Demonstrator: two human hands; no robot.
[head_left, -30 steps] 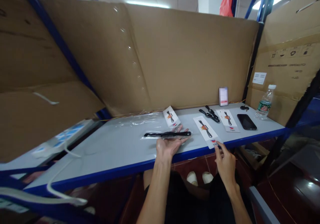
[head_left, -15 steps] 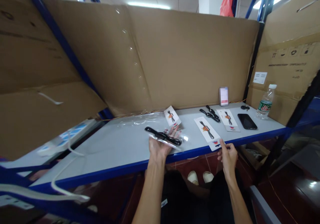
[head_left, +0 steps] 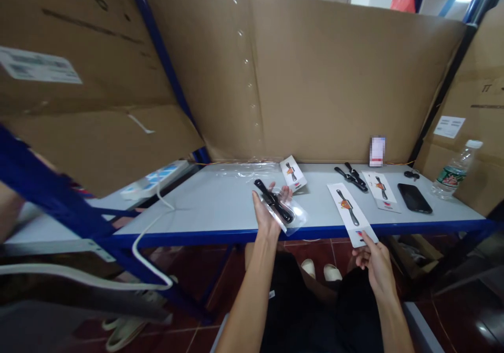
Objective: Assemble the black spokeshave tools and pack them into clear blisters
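We find the left hand raised palm-up over the front edge of the shelf, its fingers loosely curled about a clear bag with a black strap inside. The strap's long axis runs from far left to near right across the palm, and its far end stands clear of the hand. The right hand is lower and nearer the body, just off the front edge, with thumb and forefinger pinching the near end of a long card. The card's long axis lies almost parallel to the strap's. Its far part is over the shelf and its near end overhangs the front edge. We cannot tell whether it rests on the shelf or is lifted off it. The card lies to the right of the bag, apart from it. The left hand is nearer the strap, the right nearer the card. Toward the back edge we note a second card, loose straps, a third card, a phone and, near the right back corner, a bottle.
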